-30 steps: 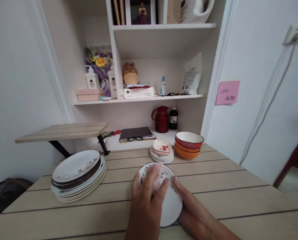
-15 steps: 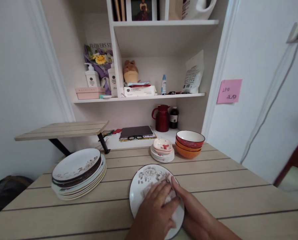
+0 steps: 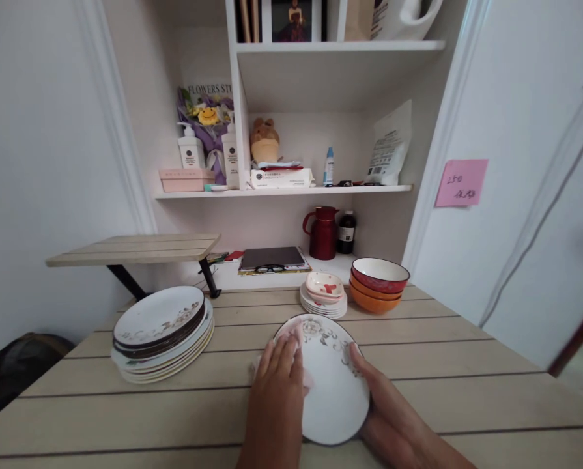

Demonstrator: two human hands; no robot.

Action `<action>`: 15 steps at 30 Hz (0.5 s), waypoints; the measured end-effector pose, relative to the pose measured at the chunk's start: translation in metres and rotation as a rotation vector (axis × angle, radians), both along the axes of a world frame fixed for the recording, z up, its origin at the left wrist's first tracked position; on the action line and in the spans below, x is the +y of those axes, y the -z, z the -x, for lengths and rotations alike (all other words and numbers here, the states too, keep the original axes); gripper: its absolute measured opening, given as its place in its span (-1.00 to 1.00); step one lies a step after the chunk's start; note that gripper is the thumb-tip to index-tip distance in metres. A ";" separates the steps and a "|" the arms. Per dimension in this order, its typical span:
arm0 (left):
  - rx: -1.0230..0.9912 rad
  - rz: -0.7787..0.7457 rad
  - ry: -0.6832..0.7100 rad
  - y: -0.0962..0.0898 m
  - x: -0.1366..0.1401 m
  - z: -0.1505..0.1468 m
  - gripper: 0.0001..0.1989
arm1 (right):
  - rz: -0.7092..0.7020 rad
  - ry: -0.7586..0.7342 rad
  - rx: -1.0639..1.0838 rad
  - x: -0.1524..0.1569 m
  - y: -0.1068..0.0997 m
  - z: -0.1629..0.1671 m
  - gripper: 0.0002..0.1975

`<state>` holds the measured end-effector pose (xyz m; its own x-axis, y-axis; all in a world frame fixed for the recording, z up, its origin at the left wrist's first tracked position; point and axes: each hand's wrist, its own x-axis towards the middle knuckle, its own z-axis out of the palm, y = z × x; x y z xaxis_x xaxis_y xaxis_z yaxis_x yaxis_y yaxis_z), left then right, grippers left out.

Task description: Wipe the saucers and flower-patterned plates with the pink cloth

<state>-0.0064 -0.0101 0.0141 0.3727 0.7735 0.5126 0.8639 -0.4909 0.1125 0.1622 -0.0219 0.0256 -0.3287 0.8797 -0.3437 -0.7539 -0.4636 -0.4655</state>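
A round white plate [image 3: 335,384] with a dark rim and grey-brown flowers is held slightly tilted above the table, in front of me. My right hand [image 3: 386,407] grips its right edge, thumb on the upper face and the other fingers underneath, hidden. On the plate's left side my left hand [image 3: 280,374] presses a pale pink cloth [image 3: 296,329] against the surface, its fingers close together over the cloth. Part of the cloth hangs past the left rim.
At left stands a stack of plates [image 3: 161,319] beside a small wooden riser [image 3: 135,249]. Farther back are small dishes [image 3: 323,303] and stacked bowls [image 3: 376,293]. Behind them sit a red jug [image 3: 323,234], a dark bottle [image 3: 346,233] and a laptop-like slab with glasses [image 3: 270,268].
My left hand and the cloth have moved from the plate's middle to its left side. The plate has turned and shifted slightly right, with my right hand still on it.
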 end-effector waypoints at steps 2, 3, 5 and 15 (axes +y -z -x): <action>-0.008 0.024 0.036 0.005 -0.002 -0.007 -0.41 | -0.014 0.023 0.017 0.002 0.001 -0.002 -0.42; -0.011 0.037 0.063 0.006 -0.004 -0.011 -0.39 | -0.031 0.028 0.026 0.003 0.002 -0.003 -0.41; -0.018 0.066 0.116 0.007 -0.008 -0.020 -0.37 | -0.056 0.015 0.039 0.002 0.002 -0.003 -0.41; -0.071 -0.053 0.014 -0.003 -0.001 -0.009 -0.46 | 0.016 -0.006 -0.083 -0.008 -0.003 0.006 -0.42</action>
